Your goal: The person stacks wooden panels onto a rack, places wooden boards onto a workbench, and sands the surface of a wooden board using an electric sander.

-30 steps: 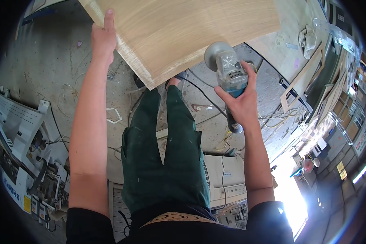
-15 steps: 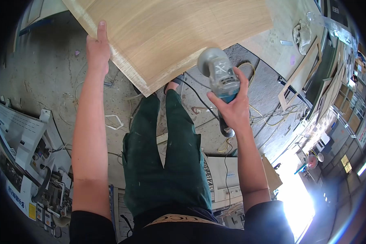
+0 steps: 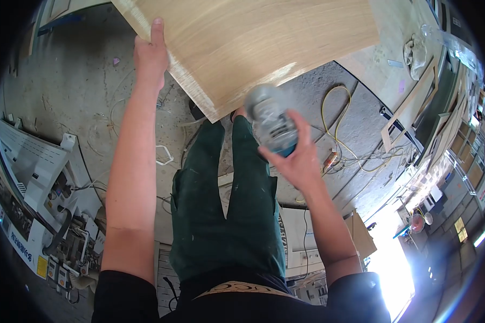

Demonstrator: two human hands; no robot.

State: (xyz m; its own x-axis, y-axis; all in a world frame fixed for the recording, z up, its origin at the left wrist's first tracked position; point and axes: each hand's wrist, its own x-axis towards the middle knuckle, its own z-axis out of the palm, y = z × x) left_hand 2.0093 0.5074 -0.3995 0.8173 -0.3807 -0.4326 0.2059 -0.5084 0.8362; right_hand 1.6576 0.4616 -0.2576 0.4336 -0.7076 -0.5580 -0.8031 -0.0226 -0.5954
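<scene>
A large pale wooden panel [image 3: 253, 43] reaches in from the top of the view, with one corner toward me and whitish bands along its near edges. My left hand [image 3: 151, 58] is closed on its left edge, thumb on top. My right hand [image 3: 297, 159] grips a power sander [image 3: 275, 121] with a round grey head and a blue-green part. The sander is blurred, and its head is at the panel's near right edge, close to the corner. Whether it touches the edge I cannot tell.
A yellow cable [image 3: 337, 124] loops on the floor [image 3: 97, 81] right of the sander. White machinery [image 3: 43, 156] stands at the left. Wooden frames [image 3: 409, 110] and a pale cloth [image 3: 415, 55] lie at the right. A cardboard piece [image 3: 361, 234] is near my right forearm.
The sander in my right hand has moved left and down along the panel's edge toward the corner. The panel and my left hand sit slightly farther right in view than half a second ago.
</scene>
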